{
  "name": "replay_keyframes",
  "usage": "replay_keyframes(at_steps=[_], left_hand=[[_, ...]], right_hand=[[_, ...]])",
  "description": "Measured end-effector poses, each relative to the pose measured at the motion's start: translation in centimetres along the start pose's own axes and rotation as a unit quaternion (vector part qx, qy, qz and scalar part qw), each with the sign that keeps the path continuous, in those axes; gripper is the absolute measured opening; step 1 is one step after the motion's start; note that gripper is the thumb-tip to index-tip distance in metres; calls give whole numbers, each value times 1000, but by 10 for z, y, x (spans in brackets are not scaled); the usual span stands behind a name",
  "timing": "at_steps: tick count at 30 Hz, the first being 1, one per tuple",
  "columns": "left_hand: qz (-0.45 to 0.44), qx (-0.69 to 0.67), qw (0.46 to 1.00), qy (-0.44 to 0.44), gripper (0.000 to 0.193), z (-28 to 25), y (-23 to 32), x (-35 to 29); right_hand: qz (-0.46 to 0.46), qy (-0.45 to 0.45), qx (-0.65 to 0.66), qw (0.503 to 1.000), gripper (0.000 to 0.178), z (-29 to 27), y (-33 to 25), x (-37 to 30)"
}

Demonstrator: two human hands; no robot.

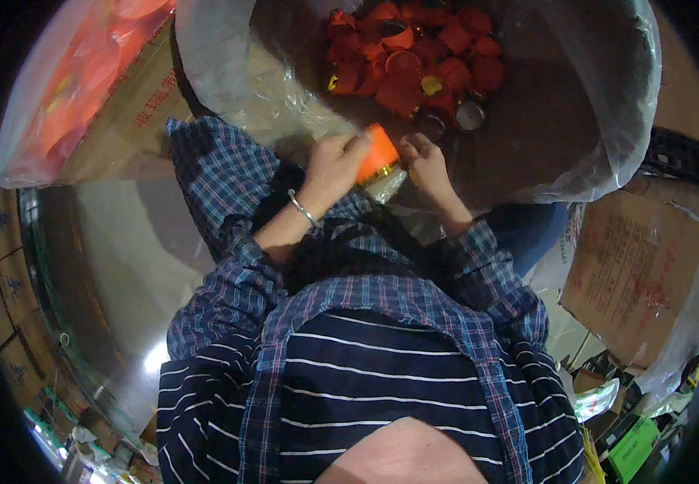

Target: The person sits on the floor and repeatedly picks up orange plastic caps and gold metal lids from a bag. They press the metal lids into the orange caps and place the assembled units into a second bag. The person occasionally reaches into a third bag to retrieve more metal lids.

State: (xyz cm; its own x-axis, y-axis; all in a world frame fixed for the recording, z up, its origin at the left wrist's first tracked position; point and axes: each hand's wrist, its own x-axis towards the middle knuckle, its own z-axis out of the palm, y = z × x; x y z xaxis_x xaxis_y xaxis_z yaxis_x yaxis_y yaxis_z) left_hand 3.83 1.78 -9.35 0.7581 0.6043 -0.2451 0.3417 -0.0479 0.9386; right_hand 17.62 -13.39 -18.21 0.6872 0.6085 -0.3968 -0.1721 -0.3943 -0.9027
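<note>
Between my two hands is a bright orange-red, cup-like piece (378,153) with a gold band along its lower edge. My left hand (333,168) is closed on its left side, thumb and fingers gripping it. Just right of the piece, my right hand (429,171) has its fingers curled together in a pinch; what they hold, if anything, is too small to make out. Beyond my hands, a heap of similar red pieces (402,90), some with gold trim, lies in a large container lined with clear plastic (620,89). A round, silvery-rimmed piece (470,115) sits at the heap's near right edge.
At the upper left, a cardboard box (144,121) stands beside a clear bag of red-orange pieces (83,77). Another carton (636,266) is on the right, with a green box (634,448) below it. Stacked cartons (14,290) line the far left.
</note>
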Motion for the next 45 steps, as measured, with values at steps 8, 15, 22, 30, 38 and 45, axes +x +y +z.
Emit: replay_keyframes(at_steps=[8,15,22,30,38,45], left_hand=[[39,-26,997,62,46,-12,-38,42],[-47,-82,994,-63,18,9,-55,30],[-78,-76,989,-96,17,21,-57,35],[-30,72,982,-171,21,21,-59,28],[51,-20,963,-265,38,24,-108,30],[-30,180,972,-146,58,31,-70,25]], right_hand=[[-35,43,-483,874,52,-57,94,108],[-89,28,-604,791,45,-56,136,145],[-115,-177,-329,920,45,-84,87,160],[26,57,-20,998,53,-37,20,176],[-149,21,-404,902,43,5,22,260],[-201,-19,-343,917,39,1,-20,219]])
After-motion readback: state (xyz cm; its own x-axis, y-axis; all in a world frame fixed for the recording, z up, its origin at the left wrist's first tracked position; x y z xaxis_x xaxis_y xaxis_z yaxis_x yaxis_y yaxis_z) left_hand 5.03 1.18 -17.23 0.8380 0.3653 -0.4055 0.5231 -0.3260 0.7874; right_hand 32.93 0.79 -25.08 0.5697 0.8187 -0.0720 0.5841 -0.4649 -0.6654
